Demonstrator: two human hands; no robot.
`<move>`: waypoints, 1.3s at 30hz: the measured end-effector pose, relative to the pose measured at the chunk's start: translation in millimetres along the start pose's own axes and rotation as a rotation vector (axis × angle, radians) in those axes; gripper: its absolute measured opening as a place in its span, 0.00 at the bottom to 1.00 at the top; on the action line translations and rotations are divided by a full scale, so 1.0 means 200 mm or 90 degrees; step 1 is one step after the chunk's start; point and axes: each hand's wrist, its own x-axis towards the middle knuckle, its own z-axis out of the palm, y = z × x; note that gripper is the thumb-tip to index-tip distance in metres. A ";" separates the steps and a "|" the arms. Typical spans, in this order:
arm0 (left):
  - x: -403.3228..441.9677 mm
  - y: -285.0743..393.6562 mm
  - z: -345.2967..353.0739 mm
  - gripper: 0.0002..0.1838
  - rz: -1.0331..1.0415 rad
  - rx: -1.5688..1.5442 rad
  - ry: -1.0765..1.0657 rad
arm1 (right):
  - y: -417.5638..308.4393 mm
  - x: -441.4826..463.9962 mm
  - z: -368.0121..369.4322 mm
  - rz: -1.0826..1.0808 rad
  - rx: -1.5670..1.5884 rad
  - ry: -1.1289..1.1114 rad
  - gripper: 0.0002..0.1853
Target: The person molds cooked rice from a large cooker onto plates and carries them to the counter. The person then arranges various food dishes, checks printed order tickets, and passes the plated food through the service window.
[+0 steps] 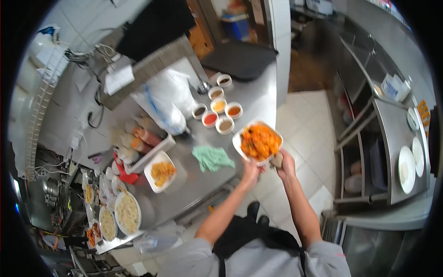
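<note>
A square white bowl [237, 144] is held up in front of me, past the counter's right edge. It is heaped with orange, sauce-coated food [260, 141]. My left hand [251, 172] grips the near left side of the bowl, fingers partly hidden under it. On the near right side, my right hand [287, 165] closes on the rim, with a small grey-brown bit of material [278, 160] by its fingers; what that is I cannot make out. Left of the bowl, a crumpled green cloth [212, 158] lies on the steel counter [184, 182].
Several small sauce cups [225, 125] stand behind the cloth. A white dish of fried food [161, 171], a bottle tray [150, 154] and large rice bowls [128, 213] are to the left. A plastic bag [168, 99] sits farther back. White plates [406, 170] rest on the right-hand shelf.
</note>
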 end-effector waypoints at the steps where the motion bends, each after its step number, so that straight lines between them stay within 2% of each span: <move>1: 0.01 -0.01 0.00 0.11 0.013 0.024 -0.003 | 0.00 0.03 0.03 -0.011 -0.012 0.016 0.12; 4: 0.04 -0.08 -0.03 0.14 -0.010 -0.008 -0.046 | -0.01 0.11 0.05 -0.040 -0.085 0.039 0.13; 6: -0.01 0.01 -0.06 0.22 -0.074 0.045 -0.083 | -0.07 0.17 0.08 -0.042 -0.121 0.040 0.13; 9: 0.06 0.07 -0.24 0.26 0.010 0.194 -0.012 | -0.12 0.28 0.08 -0.044 -0.163 0.020 0.12; 10: 0.11 0.12 -0.26 0.26 0.044 0.237 0.058 | -0.12 0.30 0.09 -0.042 -0.176 0.010 0.12; 12: 0.18 0.23 -0.32 0.24 0.058 0.249 -0.063 | -0.15 0.33 0.11 -0.037 -0.211 -0.003 0.12; 14: 0.26 0.27 -0.37 0.20 -0.013 0.267 -0.146 | -0.17 0.35 0.11 -0.010 -0.233 -0.014 0.13; 18: 0.29 0.36 -0.37 0.16 -0.079 0.311 -0.207 | -0.24 0.36 0.05 0.076 -0.271 -0.104 0.11; 19: 0.30 0.39 -0.36 0.13 -0.191 0.310 -0.203 | -0.25 0.30 0.06 0.080 -0.271 -0.098 0.11; 20: 0.31 0.41 -0.36 0.13 -0.224 0.285 -0.243 | -0.26 0.26 0.09 0.073 -0.274 -0.103 0.11; 25: 0.26 0.45 -0.29 0.15 -0.257 0.240 -0.201 | -0.33 0.16 0.16 0.092 -0.337 -0.051 0.10; 28: 0.24 0.43 -0.28 0.15 -0.248 0.235 -0.216 | -0.32 0.14 0.16 0.063 -0.357 -0.074 0.10; 30: 0.20 0.42 -0.24 0.15 -0.241 0.210 -0.178 | -0.21 0.08 0.11 -0.002 -0.365 0.019 0.13; 32: 0.18 0.40 -0.23 0.14 -0.225 0.178 -0.165 | -0.16 -0.01 0.17 -0.044 -0.363 0.064 0.14; 35: 0.16 0.31 -0.23 0.12 -0.200 0.171 -0.104 | -0.06 -0.05 0.22 -0.177 -0.296 0.146 0.12; 38: 0.09 0.28 -0.16 0.10 -0.176 0.184 -0.044 | 0.03 -0.03 0.20 -0.287 -0.322 0.239 0.12; 39: 0.09 0.23 -0.14 0.08 -0.132 0.140 -0.003 | 0.05 -0.03 0.20 -0.325 -0.350 0.257 0.12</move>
